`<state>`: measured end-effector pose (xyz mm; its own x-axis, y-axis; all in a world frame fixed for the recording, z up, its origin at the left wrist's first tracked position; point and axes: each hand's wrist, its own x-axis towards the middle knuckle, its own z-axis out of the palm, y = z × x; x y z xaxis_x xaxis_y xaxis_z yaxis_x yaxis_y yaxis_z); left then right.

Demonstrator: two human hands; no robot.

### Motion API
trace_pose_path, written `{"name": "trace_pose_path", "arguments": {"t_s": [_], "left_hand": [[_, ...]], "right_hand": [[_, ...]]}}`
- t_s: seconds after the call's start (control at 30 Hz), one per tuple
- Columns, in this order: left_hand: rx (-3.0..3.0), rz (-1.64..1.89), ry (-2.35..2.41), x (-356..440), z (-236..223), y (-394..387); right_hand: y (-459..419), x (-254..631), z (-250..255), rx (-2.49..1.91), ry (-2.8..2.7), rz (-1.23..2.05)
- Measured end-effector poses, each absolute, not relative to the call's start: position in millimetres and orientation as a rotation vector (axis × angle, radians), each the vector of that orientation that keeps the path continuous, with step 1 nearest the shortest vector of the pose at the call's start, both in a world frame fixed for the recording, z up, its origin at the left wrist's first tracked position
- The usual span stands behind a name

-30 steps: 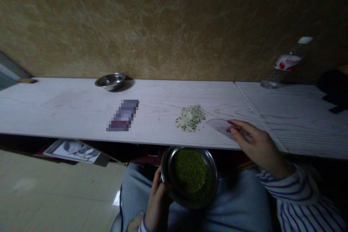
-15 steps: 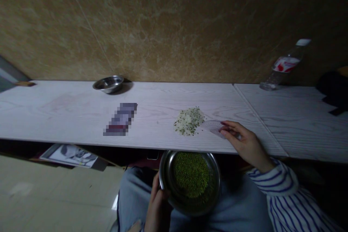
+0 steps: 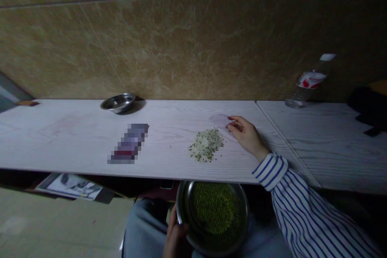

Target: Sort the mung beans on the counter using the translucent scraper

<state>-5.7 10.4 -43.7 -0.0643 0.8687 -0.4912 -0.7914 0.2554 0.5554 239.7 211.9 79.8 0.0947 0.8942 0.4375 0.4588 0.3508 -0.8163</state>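
Observation:
My right hand (image 3: 243,132) pinches a clear plastic protractor (image 3: 219,120) by its right end, just above and behind a pile of white grains mixed with green beans (image 3: 207,145) on the pale wooden counter (image 3: 169,161). Below the counter's front edge, my left hand (image 3: 177,231) grips the left rim of a steel bowl (image 3: 182,205) over my lap. Green beans (image 3: 214,207), likely mung beans, cover its bottom. The fingers under the bowl are hidden.
A smaller steel bowl (image 3: 119,103) stands against the wall at the back left. A blurred-out flat item (image 3: 129,144) lies in front of it. A clear bottle (image 3: 310,81) with a white cap stands at the back right, near a dark object (image 3: 365,107).
My right hand has carried the protractor from the pile's right side to behind it, away from me. The left hand still holds the bowl. The view has tipped up slightly.

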Motion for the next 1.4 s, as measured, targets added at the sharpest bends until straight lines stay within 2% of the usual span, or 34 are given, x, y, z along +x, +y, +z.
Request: {"name": "trace_pose_path", "arguments": {"t_s": [0.6, 0.9, 1.4], "left_hand": [[0.15, 1.382, 0.846, 13, -64, 13], [0.32, 1.245, 1.157, -21, -100, 32], [0.144, 1.392, 0.988, 14, -39, 13]], "right_hand": [[190, 232, 73, -1.197, -1.799, 0.38], [181, 228, 82, -1.052, -2.128, 0.252], [186, 229, 77, -1.18, -2.018, 0.182]]}}
